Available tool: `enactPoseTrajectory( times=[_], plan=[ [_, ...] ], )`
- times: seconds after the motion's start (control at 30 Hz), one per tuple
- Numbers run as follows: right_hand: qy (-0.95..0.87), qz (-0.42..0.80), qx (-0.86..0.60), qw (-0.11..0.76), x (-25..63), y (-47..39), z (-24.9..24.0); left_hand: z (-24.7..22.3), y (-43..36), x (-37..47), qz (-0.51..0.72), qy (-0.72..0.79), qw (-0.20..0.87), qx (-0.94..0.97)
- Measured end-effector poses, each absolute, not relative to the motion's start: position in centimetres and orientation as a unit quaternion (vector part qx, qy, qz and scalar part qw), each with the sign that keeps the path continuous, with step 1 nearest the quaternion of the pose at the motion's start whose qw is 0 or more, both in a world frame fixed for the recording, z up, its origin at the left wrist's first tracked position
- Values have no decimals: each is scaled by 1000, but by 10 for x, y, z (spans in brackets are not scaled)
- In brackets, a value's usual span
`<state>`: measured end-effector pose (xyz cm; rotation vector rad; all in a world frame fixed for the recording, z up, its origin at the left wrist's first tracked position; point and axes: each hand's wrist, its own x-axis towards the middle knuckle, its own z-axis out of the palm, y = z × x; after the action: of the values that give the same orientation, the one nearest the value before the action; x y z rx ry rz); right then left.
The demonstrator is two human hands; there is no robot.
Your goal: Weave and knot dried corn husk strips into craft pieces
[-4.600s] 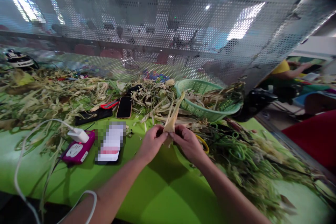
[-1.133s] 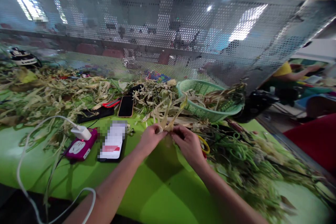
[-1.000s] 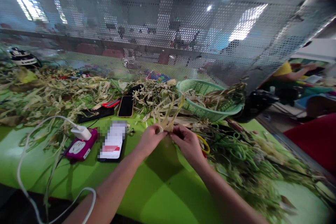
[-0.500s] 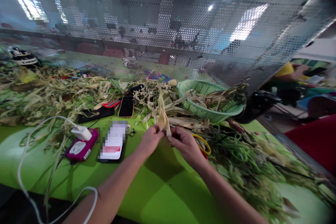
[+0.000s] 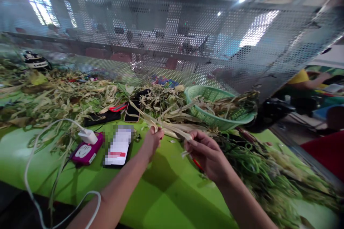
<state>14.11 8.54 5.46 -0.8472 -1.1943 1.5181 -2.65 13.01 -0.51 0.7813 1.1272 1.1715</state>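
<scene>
Pale dried leaf strips stretch between my two hands above the green table (image 5: 172, 193). My left hand (image 5: 152, 141) is closed on one leaf strip (image 5: 143, 115), which extends up and left over the dark phone (image 5: 132, 111). In my right hand (image 5: 205, 152), thumb and fingers pinch the end of another pale strip (image 5: 177, 128). The hands are apart. Just beyond them lies a heap of dried plant pieces (image 5: 161, 102). A red-handled tool (image 5: 197, 163) shows partly beside my right hand.
A green basket (image 5: 212, 118) with dried leaves stands behind my right hand. A lit phone (image 5: 118, 146) and magenta power block (image 5: 87, 152) with a white cable lie left. Green fibres (image 5: 252, 161) spread right. A perforated metal panel (image 5: 161, 32) rises behind; a person's arm (image 5: 317, 80) shows far right.
My hands have moved apart, the right one rightward and the left one slightly left. The leaf, held upright between them before, is now spread as separate strips. The view has shifted slightly.
</scene>
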Motion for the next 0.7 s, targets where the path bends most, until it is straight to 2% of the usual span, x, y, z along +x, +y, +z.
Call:
enactPoseTrajectory(
  times=[0.13,0.33,0.4,0.53,0.7],
  plan=[
    [-482,588,-293,580,165,77,83,-8,133,-34,522,495,598,353],
    [-407,436,-175,783,214,63,124,-9,140,-39,546,522,563,336],
    [-380,412,-162,812,224,64,128,-7,139,-38,548,522,559,338],
    [-371,465,-214,775,220,78,112,-1,134,-30,524,515,560,382],
    [-415,526,-352,654,177,93,74,-3,124,-19,479,496,566,452]
  ],
)
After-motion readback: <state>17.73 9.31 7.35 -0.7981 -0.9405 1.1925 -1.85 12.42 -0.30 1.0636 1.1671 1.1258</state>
